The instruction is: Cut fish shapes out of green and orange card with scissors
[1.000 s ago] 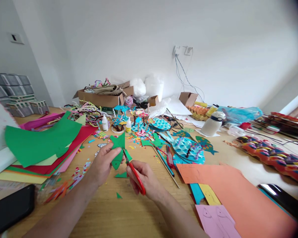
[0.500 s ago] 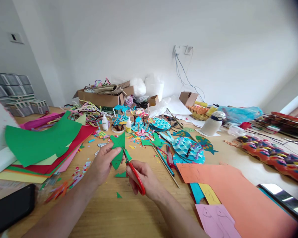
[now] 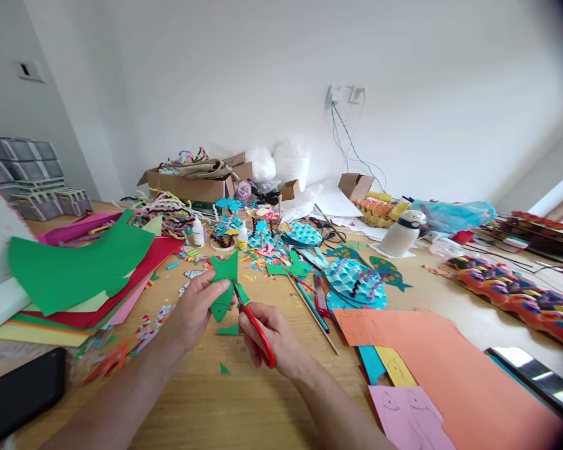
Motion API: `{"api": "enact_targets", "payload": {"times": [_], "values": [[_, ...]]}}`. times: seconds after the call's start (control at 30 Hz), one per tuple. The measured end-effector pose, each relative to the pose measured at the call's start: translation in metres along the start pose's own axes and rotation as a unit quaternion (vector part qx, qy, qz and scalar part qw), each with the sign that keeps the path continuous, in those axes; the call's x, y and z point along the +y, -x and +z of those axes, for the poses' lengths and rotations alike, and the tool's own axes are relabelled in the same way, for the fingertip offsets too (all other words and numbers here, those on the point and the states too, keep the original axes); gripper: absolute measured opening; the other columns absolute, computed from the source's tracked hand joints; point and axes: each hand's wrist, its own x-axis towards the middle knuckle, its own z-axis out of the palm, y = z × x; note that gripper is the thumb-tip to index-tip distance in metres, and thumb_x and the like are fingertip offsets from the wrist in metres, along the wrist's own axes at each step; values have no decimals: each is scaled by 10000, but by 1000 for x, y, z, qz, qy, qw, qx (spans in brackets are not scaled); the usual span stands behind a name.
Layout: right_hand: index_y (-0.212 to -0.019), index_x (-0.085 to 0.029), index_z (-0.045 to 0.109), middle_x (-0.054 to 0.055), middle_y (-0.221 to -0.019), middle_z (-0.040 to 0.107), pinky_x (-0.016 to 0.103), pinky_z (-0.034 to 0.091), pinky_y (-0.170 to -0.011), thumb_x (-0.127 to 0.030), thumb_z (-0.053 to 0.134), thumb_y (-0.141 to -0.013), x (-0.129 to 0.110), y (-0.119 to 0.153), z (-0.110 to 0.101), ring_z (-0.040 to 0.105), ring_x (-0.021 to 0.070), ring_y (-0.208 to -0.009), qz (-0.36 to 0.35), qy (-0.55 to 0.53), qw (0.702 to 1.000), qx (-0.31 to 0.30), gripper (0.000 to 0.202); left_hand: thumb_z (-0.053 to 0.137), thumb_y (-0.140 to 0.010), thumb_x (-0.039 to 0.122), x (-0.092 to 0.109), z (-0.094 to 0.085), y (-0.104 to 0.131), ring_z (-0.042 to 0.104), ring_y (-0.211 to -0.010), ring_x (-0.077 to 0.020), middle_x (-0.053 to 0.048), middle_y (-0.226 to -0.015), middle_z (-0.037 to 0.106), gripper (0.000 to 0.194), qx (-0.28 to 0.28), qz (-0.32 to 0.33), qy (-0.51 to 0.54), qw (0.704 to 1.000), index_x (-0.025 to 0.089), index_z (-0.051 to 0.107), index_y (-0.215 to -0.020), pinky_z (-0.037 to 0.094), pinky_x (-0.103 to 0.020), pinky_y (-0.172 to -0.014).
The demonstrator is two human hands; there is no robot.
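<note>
My left hand (image 3: 197, 307) pinches a green paper fish (image 3: 222, 299), its tail pointing away from me and a drawn eye near the close end. In my right hand (image 3: 273, 340) is a pair of scissors (image 3: 266, 347) with red handles. The blades meet the fish's right edge, where a narrow green strip hangs partly cut beside them. Green paper scraps (image 3: 229, 330) lie on the table just below the fish, with a smaller green triangle (image 3: 224, 369) closer to me.
Stacked coloured paper (image 3: 79, 269) and a black phone (image 3: 23, 394) lie at left. Glue bottles (image 3: 197, 232), paper scraps and a blue honeycomb-paper craft (image 3: 356, 281) are beyond my hands. Orange paper (image 3: 441, 362) covers the right front, near a white bottle (image 3: 403, 234).
The scissors and my right hand have shifted very slightly. The fish has barely moved, and both hands keep their holds.
</note>
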Motion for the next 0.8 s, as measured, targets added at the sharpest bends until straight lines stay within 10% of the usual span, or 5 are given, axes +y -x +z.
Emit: {"api": "enact_targets", "payload": {"times": [0.8], "values": [[-629,-182,433,-96,-367,407,146,221,-273,-642,540,-714,4,-2,-1,341,39,-264,-3,-7,1000,-3,480,635,-663,270,1,-2,-1,535,-492,-106,29,-516,599,110,2,12,-8,1000,172,598,-630,434,-211,-519]]}}
